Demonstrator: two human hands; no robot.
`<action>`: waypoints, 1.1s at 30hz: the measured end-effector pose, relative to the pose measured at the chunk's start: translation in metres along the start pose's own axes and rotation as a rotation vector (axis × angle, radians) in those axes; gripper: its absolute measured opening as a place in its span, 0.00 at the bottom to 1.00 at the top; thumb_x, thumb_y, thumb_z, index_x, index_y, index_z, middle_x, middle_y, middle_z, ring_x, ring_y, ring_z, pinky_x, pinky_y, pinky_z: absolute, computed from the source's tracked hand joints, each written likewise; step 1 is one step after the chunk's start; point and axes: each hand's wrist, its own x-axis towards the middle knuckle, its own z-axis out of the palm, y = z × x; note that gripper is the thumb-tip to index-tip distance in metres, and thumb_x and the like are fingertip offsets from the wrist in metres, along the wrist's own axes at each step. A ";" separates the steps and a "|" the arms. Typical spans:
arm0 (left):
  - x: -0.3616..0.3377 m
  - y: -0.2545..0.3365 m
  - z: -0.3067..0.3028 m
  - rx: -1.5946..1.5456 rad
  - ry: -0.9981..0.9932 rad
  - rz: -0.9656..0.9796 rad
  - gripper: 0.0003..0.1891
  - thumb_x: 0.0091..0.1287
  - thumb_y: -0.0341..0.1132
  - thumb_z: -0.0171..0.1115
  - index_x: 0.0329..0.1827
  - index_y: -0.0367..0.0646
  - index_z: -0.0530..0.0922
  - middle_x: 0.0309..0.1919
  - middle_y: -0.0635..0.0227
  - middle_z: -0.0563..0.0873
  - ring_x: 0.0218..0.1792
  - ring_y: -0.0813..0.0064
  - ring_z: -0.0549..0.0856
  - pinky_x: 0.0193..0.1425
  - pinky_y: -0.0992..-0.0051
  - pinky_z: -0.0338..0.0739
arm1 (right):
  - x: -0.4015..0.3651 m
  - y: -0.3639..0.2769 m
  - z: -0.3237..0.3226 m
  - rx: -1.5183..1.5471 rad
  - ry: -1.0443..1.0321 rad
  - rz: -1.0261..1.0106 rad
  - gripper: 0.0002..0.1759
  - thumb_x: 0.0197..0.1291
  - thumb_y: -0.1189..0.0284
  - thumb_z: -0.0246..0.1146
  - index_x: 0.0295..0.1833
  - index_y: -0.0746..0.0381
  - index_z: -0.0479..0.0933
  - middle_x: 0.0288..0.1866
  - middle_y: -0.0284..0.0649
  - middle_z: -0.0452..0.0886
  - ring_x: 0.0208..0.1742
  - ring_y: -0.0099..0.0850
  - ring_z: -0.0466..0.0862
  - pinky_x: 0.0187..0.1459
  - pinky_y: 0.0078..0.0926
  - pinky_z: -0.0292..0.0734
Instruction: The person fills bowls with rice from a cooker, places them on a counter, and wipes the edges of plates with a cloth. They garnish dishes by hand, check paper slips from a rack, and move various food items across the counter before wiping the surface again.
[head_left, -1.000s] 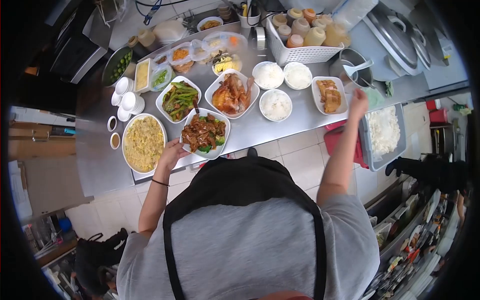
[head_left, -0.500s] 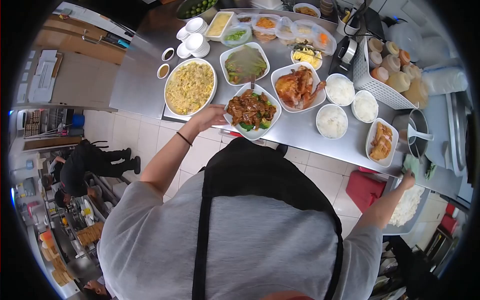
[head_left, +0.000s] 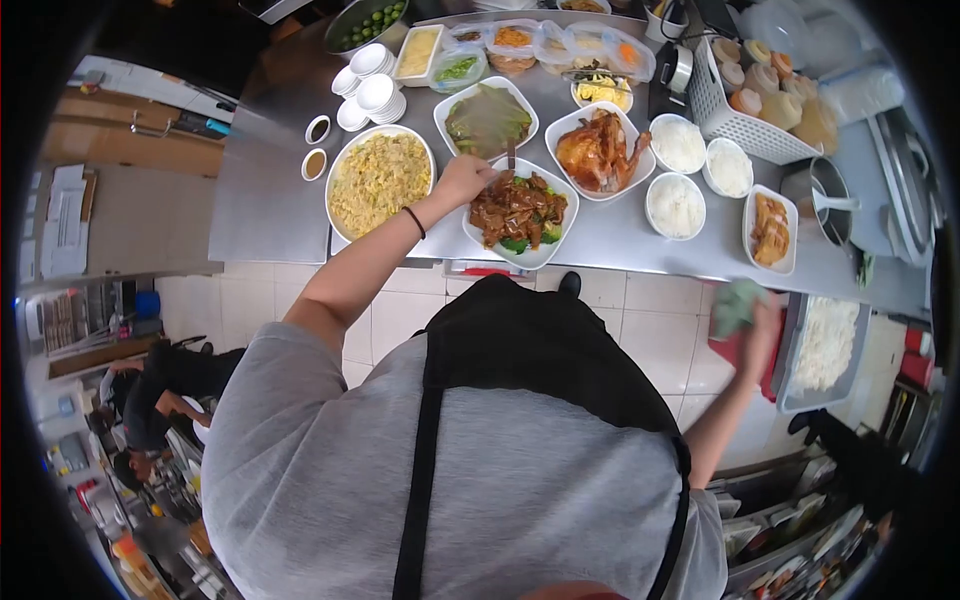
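My left hand (head_left: 468, 183) is at the upper left rim of a white square bowl (head_left: 528, 259) of saucy brown meat and broccoli, its fingers closed on that edge. The bowl sits at the counter's front edge. In my right hand (head_left: 763, 335) is a crumpled green cloth (head_left: 738, 306), held off the counter at the right, above the floor. Beside the bowl stand an oval dish of fried rice (head_left: 380, 182), a dish of green vegetables (head_left: 490, 122) and a dish of roast chicken (head_left: 597, 155).
Three bowls of white rice (head_left: 676, 207) and a dish of sliced fried meat (head_left: 771, 232) stand to the right, near a metal pot (head_left: 832, 188) and a white basket (head_left: 755, 135) of bottles. A grey tub (head_left: 785, 375) of white food is lower right. People work at the left.
My left hand has moved from the bowl's left side up to its upper left rim. The green cloth has left the counter in my right hand, moving left and toward me.
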 end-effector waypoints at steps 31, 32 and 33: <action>-0.060 0.063 -0.080 -1.335 -0.307 -0.244 0.06 0.56 0.24 0.52 0.35 0.31 0.70 0.40 0.52 0.78 0.43 0.60 0.80 0.48 0.70 0.80 | -0.053 -0.160 0.282 0.815 0.223 -0.515 0.19 0.54 0.83 0.57 0.52 0.61 0.75 0.48 0.36 0.68 0.48 0.25 0.71 0.49 0.18 0.66; -0.057 0.067 -0.079 -1.331 -0.292 -0.248 0.06 0.56 0.23 0.52 0.35 0.30 0.70 0.40 0.52 0.78 0.43 0.59 0.80 0.49 0.70 0.80 | -0.050 -0.159 0.281 0.743 0.236 -0.555 0.17 0.55 0.81 0.57 0.52 0.62 0.75 0.48 0.35 0.68 0.48 0.24 0.71 0.48 0.17 0.67; -0.057 0.074 -0.080 -1.325 -0.287 -0.246 0.06 0.56 0.23 0.52 0.35 0.30 0.70 0.40 0.52 0.78 0.43 0.59 0.80 0.49 0.70 0.80 | -0.048 -0.160 0.279 0.671 0.251 -0.592 0.16 0.56 0.79 0.58 0.52 0.62 0.75 0.47 0.34 0.67 0.48 0.22 0.70 0.47 0.16 0.67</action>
